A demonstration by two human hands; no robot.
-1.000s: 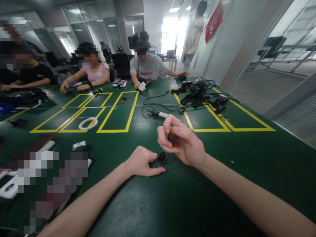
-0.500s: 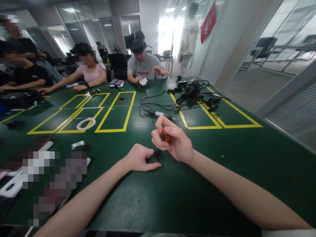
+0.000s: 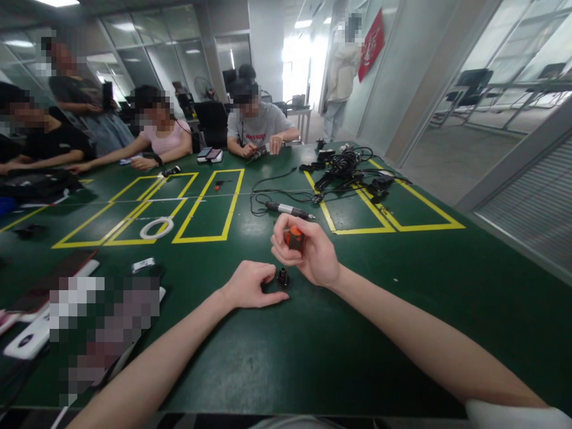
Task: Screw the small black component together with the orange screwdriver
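Observation:
In the head view, my right hand is closed around the orange-and-black handle of a screwdriver, held above the table; its shaft cannot be made out. Just below it, a small black round part with a raised neck stands upright on the green table. My left hand rests on the table left of this part. Its thumb stretches out in front of the part and the other fingers curl beside it, leaving a gap; I cannot tell whether a fingertip touches the part.
Beyond my hands lie a corded electric screwdriver and a heap of black cables. A white ring sits among yellow tape outlines. Left stands a white power bank-like object. Several people are around the far side.
My right hand has risen slightly away from the black part, turning the screwdriver handle more upright and exposing the part's neck. My left hand stays about where it was.

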